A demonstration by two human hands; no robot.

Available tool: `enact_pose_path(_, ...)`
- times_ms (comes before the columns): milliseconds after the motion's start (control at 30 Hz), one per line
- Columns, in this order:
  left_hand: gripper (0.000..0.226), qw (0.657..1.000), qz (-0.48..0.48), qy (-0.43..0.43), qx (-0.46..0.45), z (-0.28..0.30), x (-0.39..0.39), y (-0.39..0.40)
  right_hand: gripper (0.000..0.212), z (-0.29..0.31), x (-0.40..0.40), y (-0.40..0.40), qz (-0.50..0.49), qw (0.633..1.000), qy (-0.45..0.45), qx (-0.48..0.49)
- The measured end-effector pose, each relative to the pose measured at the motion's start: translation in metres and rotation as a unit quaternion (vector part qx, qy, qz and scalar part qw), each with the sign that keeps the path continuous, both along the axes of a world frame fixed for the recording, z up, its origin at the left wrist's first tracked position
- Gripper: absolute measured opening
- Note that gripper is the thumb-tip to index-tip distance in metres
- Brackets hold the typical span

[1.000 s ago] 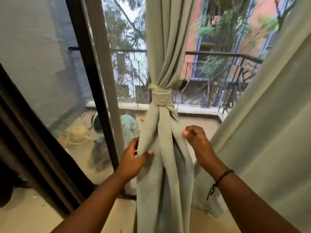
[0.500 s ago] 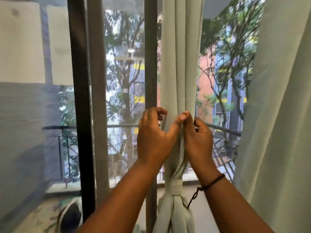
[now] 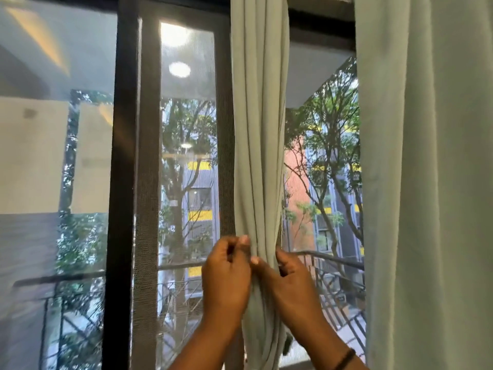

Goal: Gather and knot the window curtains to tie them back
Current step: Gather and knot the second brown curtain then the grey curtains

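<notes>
Window (image 3: 186, 156): dark-framed glass with a mesh panel, looking out on a railing (image 3: 330, 259), trees and buildings.

Curtain (image 3: 257, 156): pale green, gathered into a narrow bunch, hanging upright in front of the frame's right post at picture centre. Its folds narrow between the two hands and run on down out of view.

Second curtain (image 3: 426, 182): same cloth, hanging loose along the right edge, apart from the bunch, with a strip of open glass between them.

Left hand (image 3: 226, 279): fingers curled, fingertips pinching the bunch's left edge.

Right hand (image 3: 288, 281): thumb pressed on the front folds, fingers curled round the right side; a dark band sits on the wrist (image 3: 345, 357).

Change from half a second ago: the view has tilted upward, so the knot seen then below the hands is now out of view and the frame's top bar shows. Both hands keep their grip on the bunch at much the same place.

Room: open glass left of the bunch as far as the dark post; narrower gap on the right before the loose curtain.
</notes>
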State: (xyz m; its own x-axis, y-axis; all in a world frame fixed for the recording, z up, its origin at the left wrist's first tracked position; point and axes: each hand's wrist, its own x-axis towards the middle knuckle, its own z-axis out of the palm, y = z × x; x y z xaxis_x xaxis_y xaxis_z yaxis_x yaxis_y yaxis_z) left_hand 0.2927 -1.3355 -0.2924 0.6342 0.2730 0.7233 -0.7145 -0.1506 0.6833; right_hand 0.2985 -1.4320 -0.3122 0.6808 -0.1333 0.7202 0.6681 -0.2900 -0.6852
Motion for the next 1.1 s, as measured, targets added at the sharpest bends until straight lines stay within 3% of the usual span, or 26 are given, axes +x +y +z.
enact_pose_path(67,0.027,0.999,-0.036,0.003,-0.003,0.003,-0.007,0.009,0.051,-0.002,-0.006,0.005,-0.069,0.992,-0.034,-0.105)
enact_pose_path(133,0.035,0.999,-0.032,0.005,0.026,0.006,-0.01,0.009,0.066,0.001,-0.017,0.009,-0.176,0.951,-0.047,-0.249)
enact_pose_path(233,0.011,0.999,-0.012,0.033,0.004,0.017,-0.003,0.007,0.077,0.008,-0.024,0.005,-0.21,0.912,-0.05,-0.35)
enact_pose_path(300,0.019,0.995,-0.028,0.073,-0.057,0.022,0.013,0.007,0.077,0.011,-0.018,-0.009,-0.143,0.94,-0.066,-0.303)
enact_pose_path(400,0.026,0.98,-0.09,0.124,-0.129,0.025,0.031,-0.003,0.03,0.019,-0.008,-0.031,-0.026,0.997,-0.048,-0.048)
enact_pose_path(467,0.028,0.968,-0.131,0.135,-0.164,0.025,0.035,-0.018,0.036,0.027,0.002,-0.043,0.009,1.0,-0.006,0.024)
enact_pose_path(533,0.023,0.972,-0.104,0.1,-0.184,0.022,0.034,-0.034,0.034,0.038,0.01,-0.053,0.021,1.0,0.008,0.007)
enact_pose_path(600,0.009,0.988,0.09,-0.016,-0.121,0.019,0.032,-0.045,0.015,0.05,0.018,-0.061,0.014,0.999,-0.018,-0.025)
enact_pose_path(667,0.026,0.943,0.297,-0.148,0.019,0.022,0.022,-0.052,0.016,0.055,0.03,-0.067,0.015,0.999,-0.025,-0.039)
enact_pose_path(700,0.03,0.929,0.321,-0.175,0.059,0.026,0.016,-0.058,0.017,0.055,0.036,-0.07,0.022,0.999,-0.018,-0.042)
enact_pose_path(833,0.022,0.944,0.294,-0.116,0.095,0.047,0.006,-0.077,0.021,0.051,0.04,-0.077,0.059,0.998,-0.008,-0.034)
enact_pose_path(967,0.018,0.964,0.259,-0.056,0.017,0.059,0.007,-0.073,0.024,0.051,0.037,-0.075,0.082,0.996,-0.002,-0.022)
enact_pose_path(1100,0.024,0.965,0.261,-0.007,0.025,0.069,0.016,-0.06,0.029,0.06,0.032,-0.081,0.128,0.987,0.044,0.085)
